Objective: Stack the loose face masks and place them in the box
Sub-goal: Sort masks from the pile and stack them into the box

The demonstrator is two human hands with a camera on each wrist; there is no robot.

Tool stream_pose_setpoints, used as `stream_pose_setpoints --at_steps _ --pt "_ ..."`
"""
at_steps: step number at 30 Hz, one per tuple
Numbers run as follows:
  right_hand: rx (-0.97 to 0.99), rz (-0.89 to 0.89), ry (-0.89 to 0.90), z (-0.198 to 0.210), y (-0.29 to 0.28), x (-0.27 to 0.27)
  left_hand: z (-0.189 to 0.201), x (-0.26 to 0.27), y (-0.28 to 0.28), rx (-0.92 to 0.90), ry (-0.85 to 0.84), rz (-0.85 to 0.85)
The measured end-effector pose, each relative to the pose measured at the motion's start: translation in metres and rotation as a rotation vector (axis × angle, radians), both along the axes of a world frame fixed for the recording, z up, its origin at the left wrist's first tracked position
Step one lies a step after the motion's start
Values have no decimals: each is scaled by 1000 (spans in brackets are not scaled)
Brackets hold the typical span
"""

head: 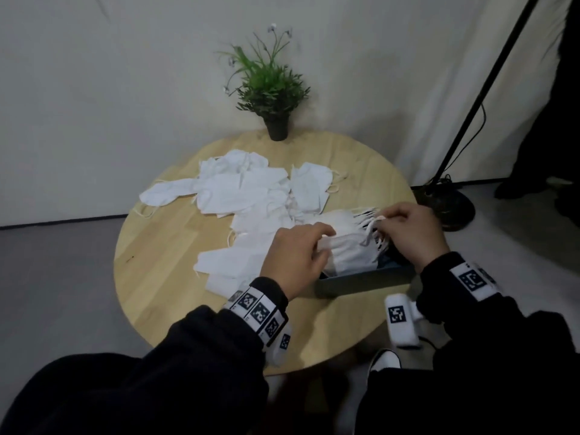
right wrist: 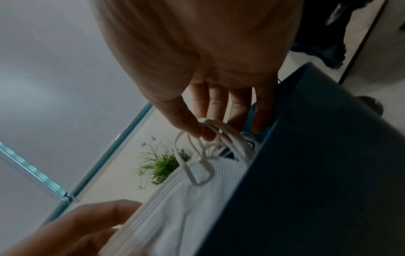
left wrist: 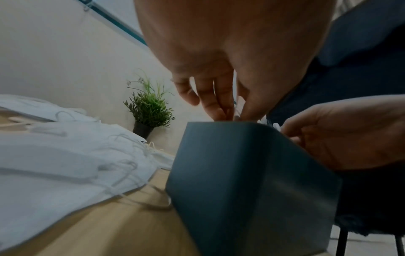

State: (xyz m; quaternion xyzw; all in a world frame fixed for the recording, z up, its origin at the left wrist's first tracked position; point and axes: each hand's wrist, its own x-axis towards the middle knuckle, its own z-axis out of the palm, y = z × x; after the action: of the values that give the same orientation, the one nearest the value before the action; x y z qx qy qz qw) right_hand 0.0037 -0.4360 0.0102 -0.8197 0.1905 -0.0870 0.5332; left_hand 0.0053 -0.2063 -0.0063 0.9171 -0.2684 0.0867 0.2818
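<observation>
A stack of white face masks (head: 348, 246) stands on edge in the dark blue box (head: 361, 282) at the table's right front. My left hand (head: 295, 255) grips the stack's left end, fingers curled over its top. My right hand (head: 405, 227) pinches the white ear loops (right wrist: 210, 131) at the stack's right end between thumb and fingers; the right wrist view shows the stack (right wrist: 175, 204) against the box wall (right wrist: 317, 173). Loose white masks (head: 248, 196) lie spread over the middle and left of the round wooden table (head: 163, 277). In the left wrist view the box (left wrist: 241, 173) hides the stack.
A small potted plant (head: 273, 92) stands at the table's far edge against the white backdrop. A black lamp stand (head: 445, 202) rises from the floor right of the table. The box sits close to the table's near right edge.
</observation>
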Motion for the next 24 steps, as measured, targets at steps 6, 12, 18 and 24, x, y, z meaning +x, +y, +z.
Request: stream_pose_setpoints --at_steps 6,12,18,24 --pt "-191 33 -17 0 6 1 -9 6 8 223 -118 162" --pt "274 164 -166 32 69 -20 -8 21 46 -141 119 289" --pt "715 441 344 7 154 -33 -36 46 92 413 559 471" --pt "394 321 329 -27 173 -3 -28 58 120 509 502 377"
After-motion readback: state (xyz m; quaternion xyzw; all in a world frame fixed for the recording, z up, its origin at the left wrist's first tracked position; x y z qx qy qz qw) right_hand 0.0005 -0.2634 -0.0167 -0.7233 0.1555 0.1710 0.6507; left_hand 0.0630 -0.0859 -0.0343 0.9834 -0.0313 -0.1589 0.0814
